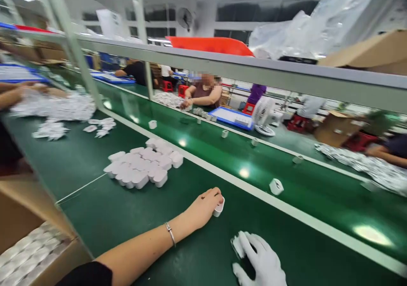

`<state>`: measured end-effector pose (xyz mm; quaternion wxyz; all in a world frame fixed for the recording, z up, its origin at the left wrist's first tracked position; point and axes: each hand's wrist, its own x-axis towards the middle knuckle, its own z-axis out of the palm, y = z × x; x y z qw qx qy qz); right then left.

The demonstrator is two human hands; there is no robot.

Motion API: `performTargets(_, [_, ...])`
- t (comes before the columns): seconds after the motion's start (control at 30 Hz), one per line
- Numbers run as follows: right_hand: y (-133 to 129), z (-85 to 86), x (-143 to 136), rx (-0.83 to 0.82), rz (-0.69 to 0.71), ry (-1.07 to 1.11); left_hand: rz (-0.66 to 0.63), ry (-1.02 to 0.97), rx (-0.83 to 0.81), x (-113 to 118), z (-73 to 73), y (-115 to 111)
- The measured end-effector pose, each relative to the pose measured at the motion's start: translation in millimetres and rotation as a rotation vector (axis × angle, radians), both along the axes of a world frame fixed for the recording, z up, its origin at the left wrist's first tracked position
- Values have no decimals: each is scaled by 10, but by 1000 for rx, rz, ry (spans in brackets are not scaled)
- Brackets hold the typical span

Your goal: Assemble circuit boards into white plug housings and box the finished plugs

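Left hand (206, 208), bare, with a thin silver metal bracelet (171, 234) at the wrist: fingers bent over a small white rounded-oblong block (218, 210) standing on the dark green worktop (190, 184). Fingertips touch its top; thumb not visible, so I cannot tell whether the block is pinched or only steadied.

Right hand (264, 258), in a white fabric glove: thumb spread apart from the curved fingers, dark gap between. A pale, shiny-edged thin piece (234, 248) shows at the fingertips; whether gripped or just lying there, cannot tell.

Key relation: the block lies directly under the left fingertips, its near end projecting beyond them. From the right hand it lies farther from the wearer and to the left, near but not touching. Left hand is clearly the nearer. Long axis appears to run away from the wearer, angled slightly rightward toward the pale dividing strip (238, 183); tentative, since the fingers cover the far end.

Hidden or poor: left palm side and thumb; right wrist cut off by the lower edge; markings on the block too blurred to read. In the tight cluster of white rounded blocks (136, 167), farther left, overlaps prevent a count.
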<state>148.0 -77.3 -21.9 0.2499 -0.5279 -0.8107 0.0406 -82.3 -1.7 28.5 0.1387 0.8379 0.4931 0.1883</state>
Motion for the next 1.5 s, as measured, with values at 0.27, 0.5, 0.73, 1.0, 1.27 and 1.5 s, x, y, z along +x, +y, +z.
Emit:
performTargets(0.27, [-88,288,-151,-289,-381,-52,16,-391,-163,161,-260,-38])
performTargets(0.5, [-34,155,-190,33,-311,-45,-110,-470,-279,181,-262,12])
performTargets(0.73, [-14,298,-59,268,-167,359,-353,-394,-149,237,-212,-33])
performTargets(1.0, [-51,267,-54,289,55,466,-453,-383,84,267,-193,-82])
performTargets(1.27, [-25,262,-53,323,17,458,-472,-326,167,252,-170,-75])
performTargets(1.5, [-11,248,-71,370,46,392,-474,-263,203,236,-160,-75])
